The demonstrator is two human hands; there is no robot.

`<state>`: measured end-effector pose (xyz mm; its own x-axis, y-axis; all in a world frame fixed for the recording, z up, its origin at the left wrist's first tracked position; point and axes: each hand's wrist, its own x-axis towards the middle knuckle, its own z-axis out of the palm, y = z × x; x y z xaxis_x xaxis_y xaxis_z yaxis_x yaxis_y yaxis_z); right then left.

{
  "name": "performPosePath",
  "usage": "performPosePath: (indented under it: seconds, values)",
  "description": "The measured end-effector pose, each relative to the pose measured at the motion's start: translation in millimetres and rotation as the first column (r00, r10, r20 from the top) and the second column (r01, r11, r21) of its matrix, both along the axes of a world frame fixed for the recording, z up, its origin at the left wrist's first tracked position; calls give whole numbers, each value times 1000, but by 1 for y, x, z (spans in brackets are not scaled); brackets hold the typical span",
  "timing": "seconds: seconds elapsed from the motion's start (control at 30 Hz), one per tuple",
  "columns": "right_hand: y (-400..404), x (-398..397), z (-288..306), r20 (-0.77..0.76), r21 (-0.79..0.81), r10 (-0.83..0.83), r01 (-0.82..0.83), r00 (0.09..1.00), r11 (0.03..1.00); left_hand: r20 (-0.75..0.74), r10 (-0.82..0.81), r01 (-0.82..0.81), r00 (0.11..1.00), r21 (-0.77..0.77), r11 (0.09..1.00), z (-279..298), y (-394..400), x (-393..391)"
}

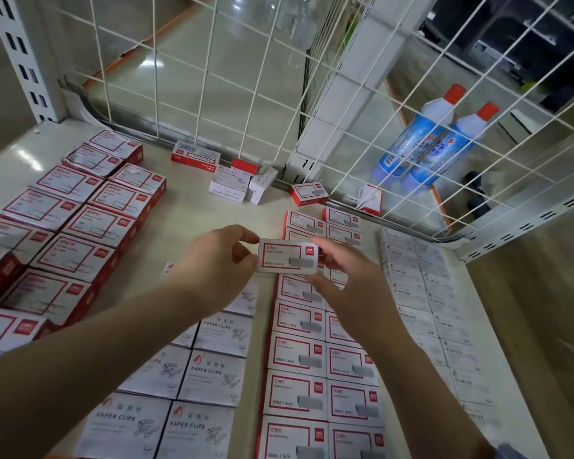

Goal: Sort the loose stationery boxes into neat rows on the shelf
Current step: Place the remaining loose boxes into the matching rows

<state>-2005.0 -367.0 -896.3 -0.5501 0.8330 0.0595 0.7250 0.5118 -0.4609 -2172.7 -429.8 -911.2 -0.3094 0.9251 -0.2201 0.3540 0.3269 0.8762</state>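
Both hands hold one small red-and-white staple box (287,256) above the shelf (193,207). My left hand (212,266) pinches its left edge and my right hand (342,283) pinches its right edge. Under it run two rows of matching red-bordered staple boxes (295,356). White paper clip boxes (209,376) lie in rows to the left of these, and white staples boxes (411,293) to the right. Larger red boxes (70,226) fill the shelf's left side. Loose boxes lie at the back: one (195,155), a small heap (236,182), one (309,192) and one (370,198) by the wire grid.
A white wire grid (212,77) closes the back and right of the shelf. Behind it on the right lie two blue bottles with red caps (428,137). A slotted white upright (24,58) stands at the back left. Bare shelf shows between the left boxes and the middle rows.
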Motion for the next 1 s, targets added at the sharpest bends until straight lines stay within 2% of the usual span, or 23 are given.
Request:
performPosePath:
  seconds: [0.4,0.7,1.0]
  values:
    - [17,6,-10,8,-3,-9,10,1000,1000,-70,57,-59,996,-30,998,-8,20,5]
    - [47,21,-18,55,30,-88,86,995,996,-343,-80,60,936,-69,996,-12,31,-1]
    - [93,18,-10,102,95,-92,83,990,992,-363,-165,146,917,-80,986,-16,55,7]
